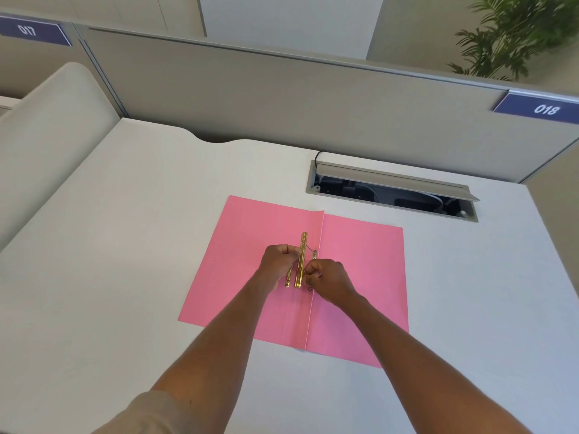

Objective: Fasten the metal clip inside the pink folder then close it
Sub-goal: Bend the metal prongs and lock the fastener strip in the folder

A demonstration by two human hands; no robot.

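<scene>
A pink folder (360,277) lies open and flat on the white desk, its spine fold running away from me. A gold metal clip (302,245) sits along the left side of the fold, with a long bar and a second shorter strip beside it. My left hand (279,261) is closed on the left edge of the clip bar near its middle. My right hand (329,278) pinches the clip's thin prong on the right side, close to the fold. The lower part of the clip is partly hidden by my fingers.
A cable hatch (391,192) with its lid raised lies in the desk behind the folder on the right. Grey partition panels (282,98) wall the desk's far side, with a plant (517,36) beyond. A rounded beige panel (47,120) stands at the left.
</scene>
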